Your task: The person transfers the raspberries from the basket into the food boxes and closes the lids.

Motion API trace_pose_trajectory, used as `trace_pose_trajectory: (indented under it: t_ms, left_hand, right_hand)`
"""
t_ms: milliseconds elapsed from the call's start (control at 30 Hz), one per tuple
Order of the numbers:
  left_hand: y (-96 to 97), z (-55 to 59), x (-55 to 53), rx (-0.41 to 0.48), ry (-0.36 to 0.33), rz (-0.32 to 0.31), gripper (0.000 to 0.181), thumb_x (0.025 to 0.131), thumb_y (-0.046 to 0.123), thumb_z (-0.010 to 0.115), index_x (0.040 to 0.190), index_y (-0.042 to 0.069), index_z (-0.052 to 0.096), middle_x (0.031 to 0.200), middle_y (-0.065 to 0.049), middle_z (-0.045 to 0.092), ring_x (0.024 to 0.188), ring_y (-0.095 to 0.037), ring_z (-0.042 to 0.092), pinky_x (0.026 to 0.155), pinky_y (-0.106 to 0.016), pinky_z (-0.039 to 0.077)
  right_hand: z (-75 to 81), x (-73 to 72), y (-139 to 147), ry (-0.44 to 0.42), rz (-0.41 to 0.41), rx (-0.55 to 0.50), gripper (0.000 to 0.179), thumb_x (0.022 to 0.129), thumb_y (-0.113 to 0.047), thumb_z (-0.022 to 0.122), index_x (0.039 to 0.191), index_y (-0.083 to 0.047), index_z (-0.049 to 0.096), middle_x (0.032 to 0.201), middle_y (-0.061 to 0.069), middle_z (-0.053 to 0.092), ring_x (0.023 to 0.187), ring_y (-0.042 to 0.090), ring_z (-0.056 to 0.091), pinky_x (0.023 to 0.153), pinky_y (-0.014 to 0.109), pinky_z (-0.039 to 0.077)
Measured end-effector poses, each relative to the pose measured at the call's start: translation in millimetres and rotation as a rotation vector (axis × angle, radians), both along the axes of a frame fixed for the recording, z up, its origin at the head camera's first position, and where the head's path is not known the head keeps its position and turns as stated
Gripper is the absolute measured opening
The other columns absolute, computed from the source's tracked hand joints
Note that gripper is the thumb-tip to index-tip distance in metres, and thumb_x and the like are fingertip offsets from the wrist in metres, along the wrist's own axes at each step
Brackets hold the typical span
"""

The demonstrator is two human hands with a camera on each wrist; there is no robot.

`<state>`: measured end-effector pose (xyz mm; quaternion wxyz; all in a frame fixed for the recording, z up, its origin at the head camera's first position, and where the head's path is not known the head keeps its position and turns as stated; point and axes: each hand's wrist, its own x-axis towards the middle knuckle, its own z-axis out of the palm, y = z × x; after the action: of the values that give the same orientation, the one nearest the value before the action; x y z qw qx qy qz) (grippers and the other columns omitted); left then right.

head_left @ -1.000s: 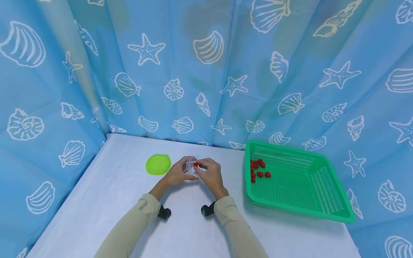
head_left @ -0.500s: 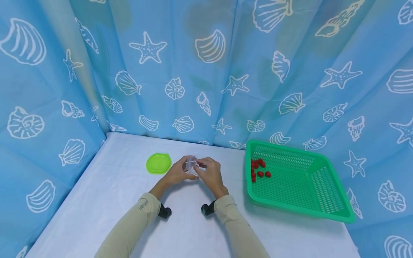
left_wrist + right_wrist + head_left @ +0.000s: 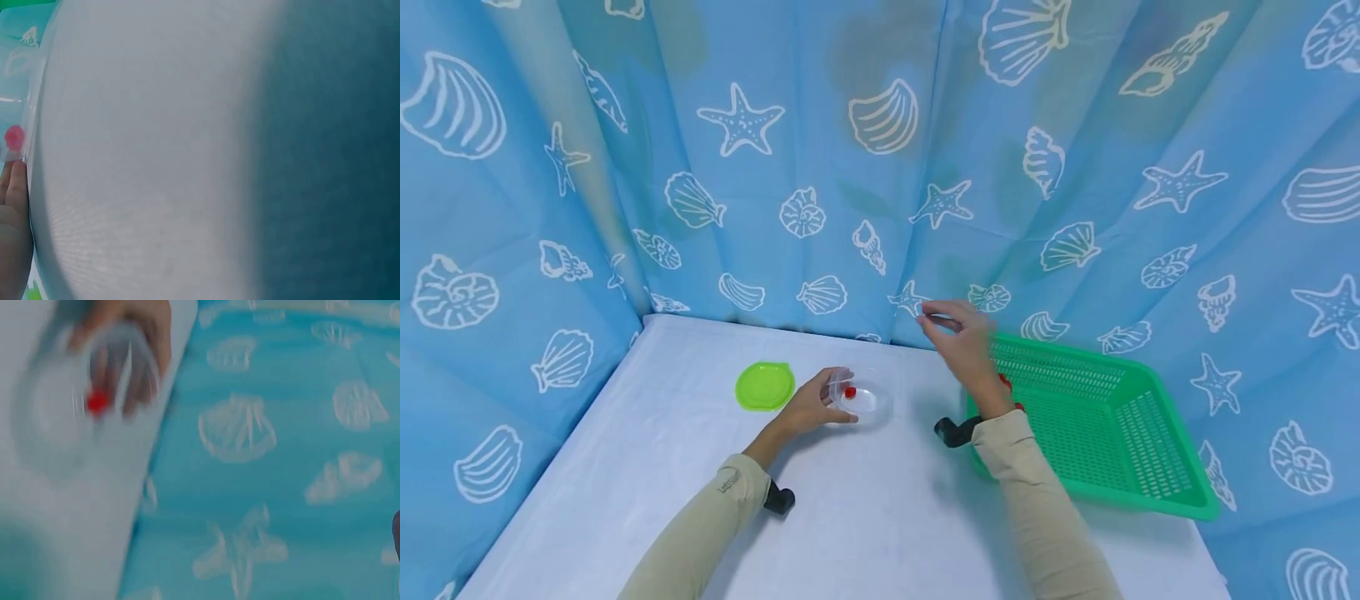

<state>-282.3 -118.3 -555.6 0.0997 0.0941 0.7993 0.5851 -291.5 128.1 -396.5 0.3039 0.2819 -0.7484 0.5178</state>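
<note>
My left hand (image 3: 808, 404) grips the left side of a clear plastic container (image 3: 865, 402) on the white table, with its thumb at the near side. Inside the container lies one small red piece that looks like a strawberry (image 3: 850, 392). In the left wrist view the same red strawberry (image 3: 14, 137) shows through the clear wall, above the left fingers (image 3: 17, 181). My right hand (image 3: 966, 346) is raised in the air at the left end of the green basket, fingers loosely bent and nothing visible between them. Several red strawberries (image 3: 1004, 382) in the basket are mostly hidden behind that hand and wrist.
The green perforated basket (image 3: 1097, 493) stands on the right of the table. A lime-green lid (image 3: 764, 386) lies flat left of the container. Blue curtains (image 3: 805, 108) with white shell prints hang behind the table and along its sides.
My right hand has left the strawberry inside the container and moved right and up toward the basket. My left hand stays at the container.
</note>
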Motion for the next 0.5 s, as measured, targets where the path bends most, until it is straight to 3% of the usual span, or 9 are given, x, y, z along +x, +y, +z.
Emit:
trace_pose_trajectory:
  t_ms: [100,200,367,500]
  left_hand:
    - [-0.1,-0.4,0.3,-0.011,-0.006,0.007,0.082,0.071,0.019,0.088,0.141,0.023,0.045,0.142,0.004,0.049,0.137,-0.023,0.041,0.107,-0.037,0.038]
    - [-0.4,-0.6,0.5,-0.014,-0.007,0.012,0.081,0.072,0.018,0.087,0.141,0.023,0.045,0.143,0.003,0.048,0.138,-0.024,0.04,0.108,-0.037,0.038]
    - [0.1,1.1,1.6,-0.008,-0.02,0.005,0.082,0.072,0.018,0.088,0.141,0.022,0.045,0.144,0.002,0.047,0.138,-0.025,0.039,0.108,-0.038,0.037]
    - [1.9,2.6,1.4,-0.011,-0.017,0.002,0.082,0.072,0.018,0.088,0.141,0.022,0.045,0.144,0.002,0.048,0.138,-0.025,0.039,0.108,-0.038,0.038]
  right_hand:
    - [19.7,-2.3,30,0.044,-0.019,0.026,0.016,0.077,0.016,0.073,0.092,0.013,0.071,0.091,0.027,0.068,0.08,0.041,0.067,0.074,0.042,0.058]
    - [23.0,-5.9,62,0.004,-0.083,0.082,0.016,0.078,0.015,0.071,0.095,0.013,0.071,0.092,0.029,0.067,0.081,0.043,0.067,0.075,0.04,0.059]
    - [-11.5,-23.8,119,-0.199,-0.181,0.161,0.017,0.086,0.0,0.072,0.103,0.004,0.073,0.099,0.023,0.069,0.089,0.035,0.068,0.077,0.024,0.057]
    - [-43.2,-31.6,153,-0.399,-0.224,0.245,0.023,0.09,-0.014,0.071,0.11,-0.003,0.073,0.104,0.016,0.071,0.096,0.028,0.067,0.08,0.03,0.056]
